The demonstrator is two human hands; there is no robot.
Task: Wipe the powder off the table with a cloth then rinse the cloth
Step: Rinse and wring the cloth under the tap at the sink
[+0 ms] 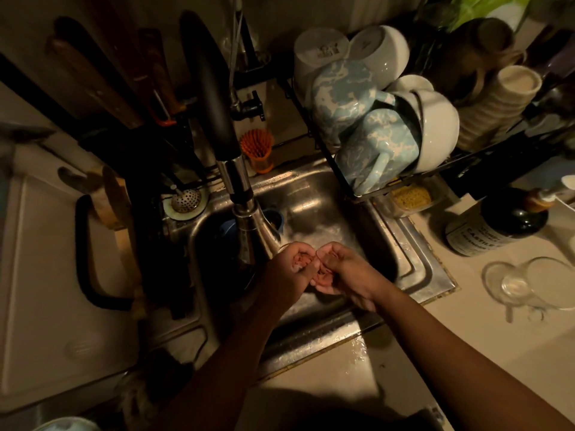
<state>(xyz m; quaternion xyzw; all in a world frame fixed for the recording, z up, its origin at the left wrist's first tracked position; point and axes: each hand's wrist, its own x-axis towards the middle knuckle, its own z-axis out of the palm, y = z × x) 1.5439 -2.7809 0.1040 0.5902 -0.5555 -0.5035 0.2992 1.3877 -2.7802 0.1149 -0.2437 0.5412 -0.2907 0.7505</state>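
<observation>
Over the sink (326, 197), just under the faucet (249, 231): left hand (287, 270) and right hand (342, 275) curled around a small pinkish cloth (301, 261), mostly hidden between fingers. Probably soft, wet and light; best gripped at the bunched middle for squeezing.

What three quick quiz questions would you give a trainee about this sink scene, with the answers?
1. True or false: the left hand and right hand hold the pinkish cloth over the steel sink.
2. What stands behind the sink, just right of the faucet? A) an orange brush B) a kettle C) a toaster
3. Fill in: the two blue marbled mugs rest in the black wire ____.

Key: 1 true; 2 A; 3 dish rack.
</observation>
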